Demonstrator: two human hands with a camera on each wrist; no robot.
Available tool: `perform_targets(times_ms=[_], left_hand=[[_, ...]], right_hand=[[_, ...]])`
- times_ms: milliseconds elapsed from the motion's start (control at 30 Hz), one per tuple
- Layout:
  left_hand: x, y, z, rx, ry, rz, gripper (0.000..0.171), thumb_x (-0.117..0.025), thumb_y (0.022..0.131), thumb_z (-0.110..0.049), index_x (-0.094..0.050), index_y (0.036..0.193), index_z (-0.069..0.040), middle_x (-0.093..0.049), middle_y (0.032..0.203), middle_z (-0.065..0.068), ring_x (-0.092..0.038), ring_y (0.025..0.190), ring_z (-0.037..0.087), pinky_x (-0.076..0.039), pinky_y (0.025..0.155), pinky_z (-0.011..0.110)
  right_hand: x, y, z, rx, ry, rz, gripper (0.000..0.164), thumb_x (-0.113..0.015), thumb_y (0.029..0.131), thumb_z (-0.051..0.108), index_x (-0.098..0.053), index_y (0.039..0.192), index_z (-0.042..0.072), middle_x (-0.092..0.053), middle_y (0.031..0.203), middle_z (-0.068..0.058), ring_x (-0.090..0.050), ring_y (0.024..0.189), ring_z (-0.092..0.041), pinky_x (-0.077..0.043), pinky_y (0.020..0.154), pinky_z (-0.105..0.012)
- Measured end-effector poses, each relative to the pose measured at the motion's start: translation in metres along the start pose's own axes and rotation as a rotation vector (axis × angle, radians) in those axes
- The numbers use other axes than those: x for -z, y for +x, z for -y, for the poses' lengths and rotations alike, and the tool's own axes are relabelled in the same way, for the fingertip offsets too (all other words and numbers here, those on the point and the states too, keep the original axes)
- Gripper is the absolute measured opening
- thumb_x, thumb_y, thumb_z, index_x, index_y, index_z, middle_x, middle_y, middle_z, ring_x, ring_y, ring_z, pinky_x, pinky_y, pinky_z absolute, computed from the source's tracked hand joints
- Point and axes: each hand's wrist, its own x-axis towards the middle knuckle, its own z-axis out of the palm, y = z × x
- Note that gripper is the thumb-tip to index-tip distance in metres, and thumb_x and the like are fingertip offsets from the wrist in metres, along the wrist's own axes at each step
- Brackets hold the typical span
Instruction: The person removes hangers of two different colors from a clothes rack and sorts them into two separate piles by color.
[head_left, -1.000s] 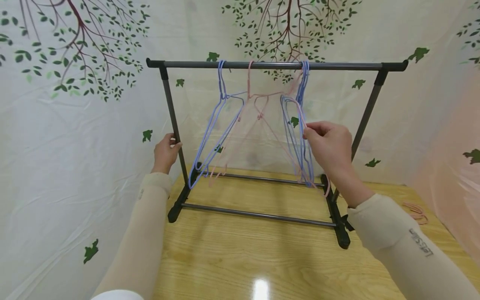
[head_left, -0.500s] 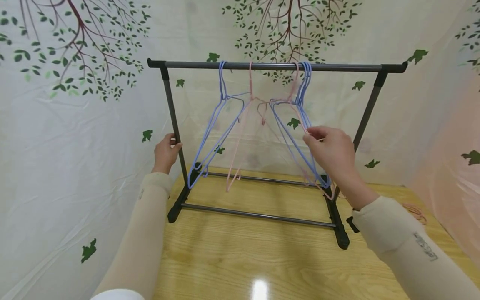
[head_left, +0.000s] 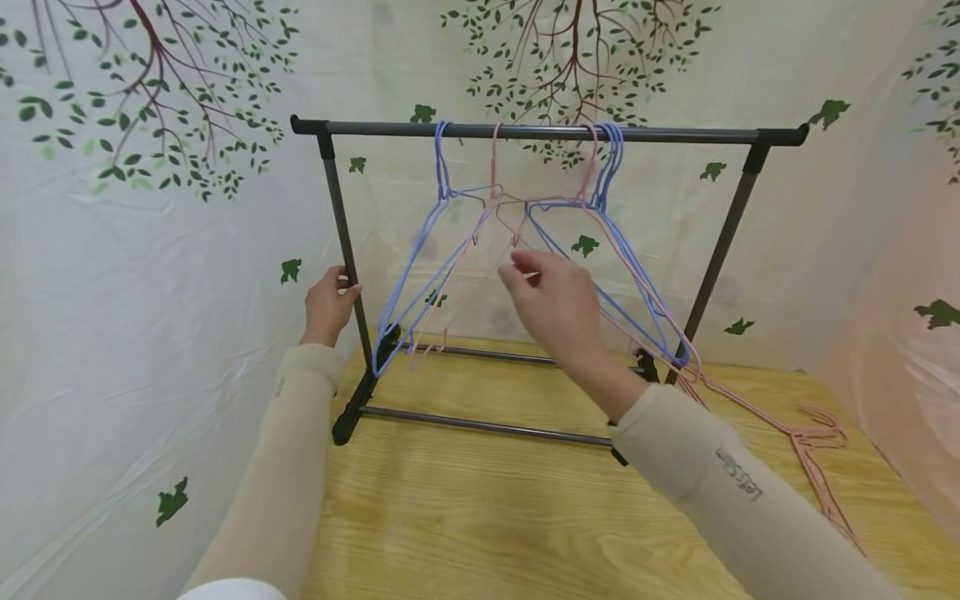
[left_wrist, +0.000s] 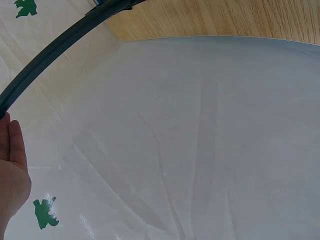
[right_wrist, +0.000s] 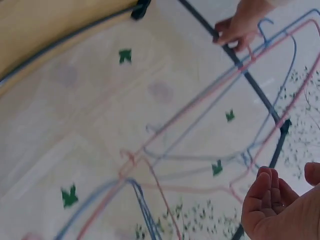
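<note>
My left hand (head_left: 328,307) grips the left upright of the dark clothes rack (head_left: 345,218). In the left wrist view, that hand's fingers (left_wrist: 17,142) touch the upright. My right hand (head_left: 558,304) is in front of the pink clothes hanger (head_left: 494,162) at mid-bar; in the right wrist view, its bent fingers (right_wrist: 265,192) and thumb stand apart with nothing between them. Blue hangers (head_left: 442,167) hang to the left, several more blue hangers (head_left: 615,167) to the right. Another pink hanger (head_left: 590,167) hangs beside the right group. My right hand hides part of the mid-bar hanger.
More pink hangers (head_left: 813,433) lie on the wood-grain surface (head_left: 480,508) at the right. The rack's lower crossbar (head_left: 480,423) runs near that surface. Behind is a pale sheet (head_left: 675,217) printed with branches and leaves.
My right hand has let go of the right pink hanger and moved left, to mid-rack. The right-hand hangers have turned outward. My left hand stays on the upright.
</note>
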Motion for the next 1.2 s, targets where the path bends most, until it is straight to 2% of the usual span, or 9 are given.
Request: perform_targets(times_ms=[167,267,333,433,600,733,867,1033,1200], left_hand=[[0.002,0.000,0.000,0.003,0.001,-0.003,0.042,-0.057,0.102,-0.018,-0.049,0.138,0.001,-0.063,0.125,0.025,-0.052,0.124,0.043,-0.030,0.110,0.053],[0.002,0.000,-0.001,0.010,-0.007,0.000,0.042,-0.057,0.102,-0.018,-0.049,0.139,0.000,-0.063,0.126,0.024,-0.052,0.123,0.042,-0.031,0.109,0.053],[0.002,0.000,-0.001,0.014,-0.010,0.004,0.042,-0.056,0.102,-0.019,-0.049,0.139,-0.001,-0.063,0.126,0.023,-0.053,0.123,0.042,-0.032,0.109,0.053],[0.001,0.001,-0.001,0.011,-0.013,0.006,0.042,-0.056,0.102,-0.020,-0.049,0.139,-0.001,-0.064,0.126,0.023,-0.053,0.122,0.042,-0.034,0.108,0.053],[0.001,0.003,0.001,-0.010,-0.013,0.000,0.041,-0.057,0.102,-0.018,-0.050,0.138,0.000,-0.064,0.125,0.024,-0.052,0.122,0.043,-0.031,0.109,0.053],[0.001,0.003,0.002,-0.017,-0.010,-0.005,0.041,-0.057,0.102,-0.018,-0.050,0.137,0.001,-0.064,0.125,0.025,-0.052,0.122,0.044,-0.029,0.110,0.054],[0.001,0.003,0.003,-0.016,-0.012,-0.003,0.041,-0.057,0.102,-0.018,-0.049,0.138,0.001,-0.063,0.125,0.025,-0.053,0.122,0.043,-0.032,0.109,0.054],[0.001,0.003,0.002,-0.008,-0.006,0.008,0.043,-0.056,0.102,-0.019,-0.048,0.140,0.000,-0.062,0.127,0.024,-0.052,0.124,0.043,-0.032,0.109,0.053],[0.001,0.002,0.002,-0.014,0.002,0.005,0.044,-0.056,0.103,-0.018,-0.046,0.141,0.001,-0.062,0.128,0.025,-0.052,0.123,0.043,-0.030,0.110,0.054]], right_hand=[[-0.043,0.008,0.014,-0.139,0.077,0.052,0.049,-0.059,0.098,0.047,-0.067,0.129,0.010,-0.072,0.111,-0.003,-0.066,0.098,-0.018,-0.051,0.082,-0.038],[-0.058,0.013,0.018,-0.199,0.072,0.049,0.055,-0.061,0.094,0.054,-0.066,0.130,0.013,-0.071,0.108,0.001,-0.065,0.096,-0.017,-0.050,0.080,-0.038],[-0.063,0.015,0.020,-0.216,0.053,0.044,0.055,-0.065,0.092,0.052,-0.066,0.131,0.014,-0.070,0.105,0.003,-0.064,0.093,-0.016,-0.049,0.076,-0.037],[-0.066,0.015,0.018,-0.218,0.026,0.018,0.046,-0.069,0.092,0.040,-0.067,0.130,0.014,-0.071,0.101,0.004,-0.064,0.089,-0.016,-0.048,0.073,-0.037],[-0.063,0.014,0.011,-0.242,0.027,-0.041,0.041,-0.063,0.090,0.023,-0.067,0.130,0.013,-0.071,0.097,0.002,-0.065,0.087,-0.017,-0.048,0.070,-0.038],[-0.056,0.012,0.004,-0.271,0.051,-0.088,0.042,-0.058,0.091,0.023,-0.066,0.132,0.012,-0.068,0.090,0.000,-0.060,0.076,-0.018,-0.043,0.063,-0.035],[-0.043,0.011,-0.005,-0.260,0.088,-0.125,0.034,-0.057,0.097,0.025,-0.070,0.126,0.011,-0.067,0.081,-0.003,-0.060,0.067,-0.018,-0.039,0.057,-0.033],[-0.021,0.014,-0.023,-0.251,0.145,-0.099,0.030,-0.058,0.100,0.025,-0.071,0.124,0.011,-0.073,0.090,-0.005,-0.069,0.070,-0.018,-0.044,0.057,-0.031],[-0.005,0.022,-0.033,-0.251,0.149,-0.060,0.030,-0.057,0.101,0.024,-0.071,0.124,0.011,-0.074,0.096,-0.007,-0.070,0.074,-0.017,-0.046,0.056,-0.027]])
